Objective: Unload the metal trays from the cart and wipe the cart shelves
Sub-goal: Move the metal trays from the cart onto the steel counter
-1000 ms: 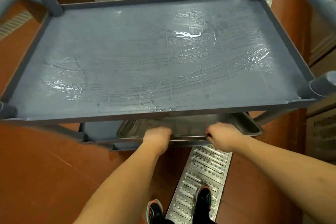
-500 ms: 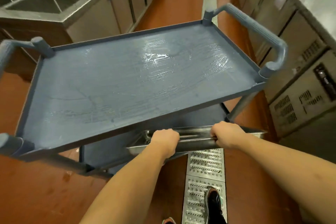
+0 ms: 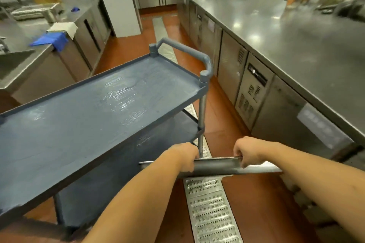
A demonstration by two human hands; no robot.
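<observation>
A grey-blue cart stands to my left; its top shelf is bare and streaked with wet wipe marks. The lower shelf shows dark beneath it. I hold a metal tray out in front of me, clear of the cart and seen edge-on. My left hand grips the tray's near rim on the left side. My right hand grips the same rim further right. Most of the tray's inside is hidden from this angle.
A long steel counter with cabinet doors runs along the right. On the left counter lie a blue cloth and a white cloth, with a sink nearer. A metal floor drain grate runs underfoot across the red floor.
Both hands have pulled the tray out from the lower shelf and swung it right, away from the cart. My head has lifted and turned toward the right counter.
</observation>
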